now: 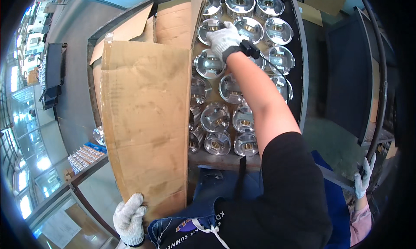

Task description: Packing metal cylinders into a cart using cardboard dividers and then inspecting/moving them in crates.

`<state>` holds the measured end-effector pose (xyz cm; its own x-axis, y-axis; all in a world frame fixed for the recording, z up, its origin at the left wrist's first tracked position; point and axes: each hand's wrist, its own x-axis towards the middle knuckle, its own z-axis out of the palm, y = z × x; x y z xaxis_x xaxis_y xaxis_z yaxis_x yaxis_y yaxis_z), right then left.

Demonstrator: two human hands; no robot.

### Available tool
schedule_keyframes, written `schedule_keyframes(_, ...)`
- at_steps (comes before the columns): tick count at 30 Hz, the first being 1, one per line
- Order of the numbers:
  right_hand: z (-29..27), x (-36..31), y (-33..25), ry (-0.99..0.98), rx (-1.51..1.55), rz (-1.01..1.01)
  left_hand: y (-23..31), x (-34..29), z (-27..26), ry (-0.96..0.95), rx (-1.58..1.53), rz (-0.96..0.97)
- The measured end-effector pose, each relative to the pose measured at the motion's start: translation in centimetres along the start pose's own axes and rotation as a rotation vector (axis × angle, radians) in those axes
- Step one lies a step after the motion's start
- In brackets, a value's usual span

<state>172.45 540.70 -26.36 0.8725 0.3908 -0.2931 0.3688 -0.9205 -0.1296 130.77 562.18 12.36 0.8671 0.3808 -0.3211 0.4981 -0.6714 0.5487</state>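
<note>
Metal pistons (215,117) stand in rows on a brown board inside a dark metal-rimmed cart. At the far left of the rows, my right hand (224,39), in a white knit glove, has its fingers bent over the edge of a piston (207,29). A black device (250,48) with a cable is strapped to that wrist. My left hand (130,218), also gloved, is closed on the near left corner of a large brown cardboard sheet (147,114). That sheet covers the left part of the cart and hides what lies under it.
More cardboard pieces (173,21) lie at the cart's far left. The metal rim (303,75) bounds the pistons on the right. Another person's gloved hand (366,177), with a pink sleeve, is by a dark post. A tray of small parts (86,157) sits at the left.
</note>
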Motion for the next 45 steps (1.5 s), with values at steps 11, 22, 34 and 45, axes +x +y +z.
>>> schedule_keyframes(11, -8.1, -26.7, 5.2, 0.531, 1.547, 0.434, 0.4, 1.3, 1.9, -0.022, 0.051, 0.066)
schedule_keyframes(22, -10.9, -41.5, 2.7, -0.143, 1.278, 0.506, -0.9, 0.9, 3.1, -0.100, -0.146, 0.017)
schedule_keyframes(34, -4.9, -49.1, -3.2, -0.364, 0.892, 0.298, -1.5, 2.1, 2.6, -0.163, -0.452, 0.095)
schedule_keyframes(45, -4.4, -56.0, -9.9, -0.374, 1.108, 0.409, -3.2, 2.1, 6.4, -0.514, -0.737, 0.272)
